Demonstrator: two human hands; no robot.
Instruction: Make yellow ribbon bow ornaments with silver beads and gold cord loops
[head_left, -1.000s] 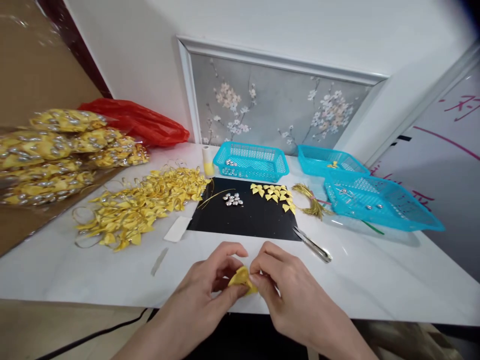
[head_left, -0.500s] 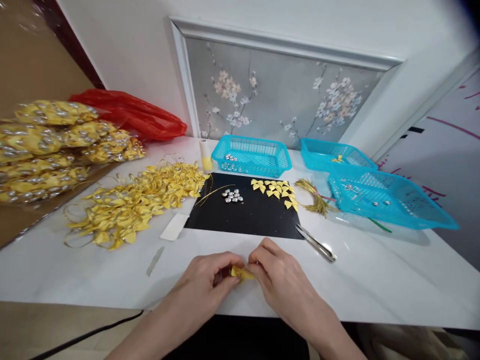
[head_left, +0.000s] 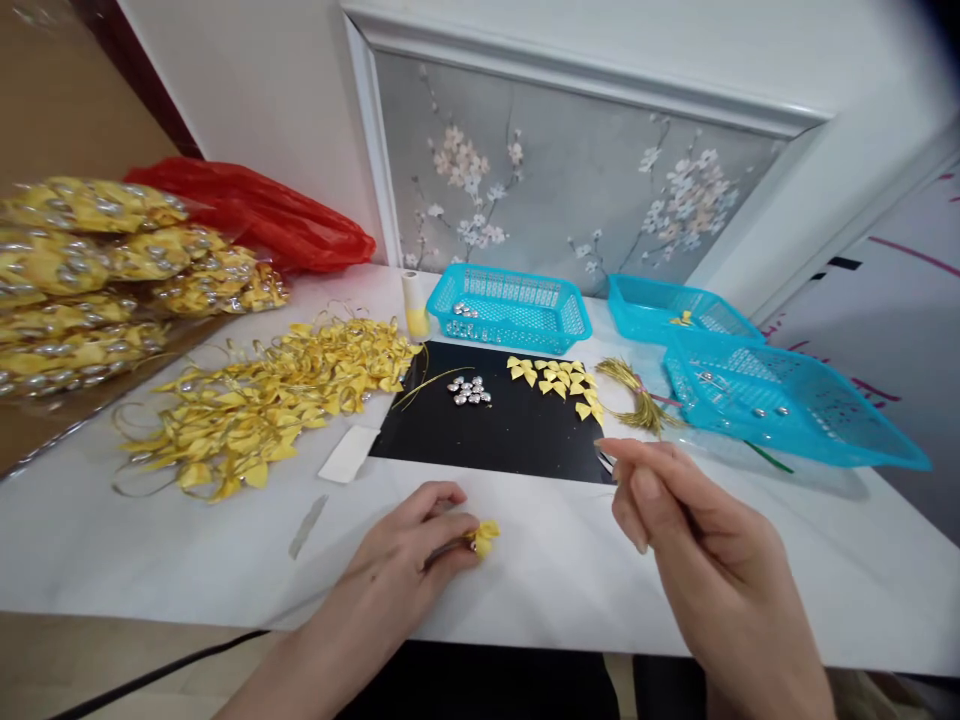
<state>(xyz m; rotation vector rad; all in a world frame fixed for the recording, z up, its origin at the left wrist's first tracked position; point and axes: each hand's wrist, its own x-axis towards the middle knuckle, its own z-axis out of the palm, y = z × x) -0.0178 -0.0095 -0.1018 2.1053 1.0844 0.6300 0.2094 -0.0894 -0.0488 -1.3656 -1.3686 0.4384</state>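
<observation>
My left hand (head_left: 409,550) is closed in a pinch near the table's front edge. Out of its fingertips pokes a small yellow ribbon flower (head_left: 486,538), and a thin cord seems to trail back over the hand. To the right, my right hand (head_left: 705,540) hovers with its index finger stretched out and the thumb close beneath it; nothing shows in it. It hides most of the metal thread snips (head_left: 606,463), whose tip peeks out by the mat corner. On the black mat (head_left: 480,440) lie silver beads (head_left: 469,391) and yellow petals (head_left: 555,377).
A heap of yellow ribbon flowers (head_left: 277,400) covers the left of the table, beside bagged bundles (head_left: 90,270). Blue baskets (head_left: 510,310) line the back and right (head_left: 795,400). A gold cord bundle (head_left: 634,395), a thread spool (head_left: 415,305) and a white card (head_left: 349,453) lie around the mat.
My right hand has let go of the yellow ribbon flower and moved right, over the snips. My left hand keeps its pinch on the flower. The view has shifted slightly.
</observation>
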